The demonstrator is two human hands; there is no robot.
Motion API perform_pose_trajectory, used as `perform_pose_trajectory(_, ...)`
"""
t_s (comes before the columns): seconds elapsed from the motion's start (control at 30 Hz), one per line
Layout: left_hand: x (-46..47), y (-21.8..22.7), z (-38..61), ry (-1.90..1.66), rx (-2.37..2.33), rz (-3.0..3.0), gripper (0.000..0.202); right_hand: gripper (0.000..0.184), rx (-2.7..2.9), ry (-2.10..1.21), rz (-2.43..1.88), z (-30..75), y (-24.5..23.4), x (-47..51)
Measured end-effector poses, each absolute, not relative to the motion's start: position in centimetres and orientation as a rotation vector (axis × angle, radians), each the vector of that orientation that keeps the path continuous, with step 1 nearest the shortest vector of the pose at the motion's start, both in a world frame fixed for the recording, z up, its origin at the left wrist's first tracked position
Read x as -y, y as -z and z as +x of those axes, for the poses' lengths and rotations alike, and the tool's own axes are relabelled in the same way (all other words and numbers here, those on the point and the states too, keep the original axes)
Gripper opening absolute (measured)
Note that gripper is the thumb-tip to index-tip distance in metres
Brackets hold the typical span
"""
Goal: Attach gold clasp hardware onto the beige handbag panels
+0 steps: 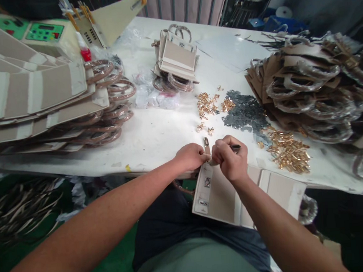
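A beige bag panel lies across my lap and the table's front edge, with small metal plates along its left side. At its upper corner a narrow strap with a metal fitting sticks out onto the table. My left hand is closed, its thumb and fingertips pinching the strap's base at the panel. Close beside it, my right hand is wrapped round a tool with a dark handle. Its tip points toward the strap's base; my fingers hide most of the tool, so its kind does not show.
Gold fasteners and dark metal plates lie loose beyond my hands. Stacked bag panels with wrapped handles stand left, more wrapped bags right. A small bag stack, a red-capped bottle and a machine are farther back.
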State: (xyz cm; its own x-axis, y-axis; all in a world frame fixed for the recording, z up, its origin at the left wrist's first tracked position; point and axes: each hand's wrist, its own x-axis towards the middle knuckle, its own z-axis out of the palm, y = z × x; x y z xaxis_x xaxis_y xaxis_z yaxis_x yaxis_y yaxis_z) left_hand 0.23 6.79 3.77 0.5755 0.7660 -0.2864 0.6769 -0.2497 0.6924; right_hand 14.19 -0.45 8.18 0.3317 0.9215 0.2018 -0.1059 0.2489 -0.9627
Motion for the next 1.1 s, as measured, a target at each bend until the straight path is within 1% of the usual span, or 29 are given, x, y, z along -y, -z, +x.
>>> perform_pose_trajectory(0.07, -6.9, -3.9, 0.2, -0.130, -1.150, 1.950, 0.040, 0.044, 0.961, -0.906, -1.121, 14.1, -7.5, 0.4)
perform_pose_trajectory(0.2, -7.0, -4.0, -0.1, -0.137, -1.089, 1.877, 0.038, 0.041, 1.000, -0.856, -1.053, 14.4, -7.1, 0.4)
perform_pose_trajectory(0.33, -7.1, -3.8, -0.3, -0.105, -1.033, 1.792, 0.037, 0.043, 1.069, -0.884, -1.177, 14.2, -6.9, 0.4)
perform_pose_trajectory(0.6, -7.1, -3.4, -0.3, -0.138, -1.006, 1.813, 0.033, 0.041, 1.206, -0.910, -1.147, 13.1, -8.5, -0.7)
perform_pose_trajectory(0.7, -7.2, -3.4, 0.0, -0.168, -1.006, 1.826, 0.027, 0.038, 1.349, -0.941, -1.260, 12.3, -8.8, -1.4)
perform_pose_trajectory(0.8, -7.4, -3.4, 0.1, -0.200, -0.996, 1.839, 0.015, 0.035, 1.473, -0.896, -1.310, 11.9, -8.7, -1.8)
perform_pose_trajectory(0.87, -7.4, -3.5, 0.0, -0.194, -0.996, 1.836, 0.012, 0.035, 1.509, -0.882, -1.321, 12.2, -8.2, -1.8)
perform_pose_trajectory(1.0, -7.2, -3.8, -0.4, -0.129, -1.022, 1.789, 0.031, 0.036, 1.285, -0.972, -1.224, 13.7, -6.7, -1.1)
perform_pose_trajectory(1.1, -7.1, -3.8, -0.5, -0.111, -1.043, 1.762, 0.037, 0.041, 1.056, -1.021, -1.041, 14.7, -6.8, -0.2)
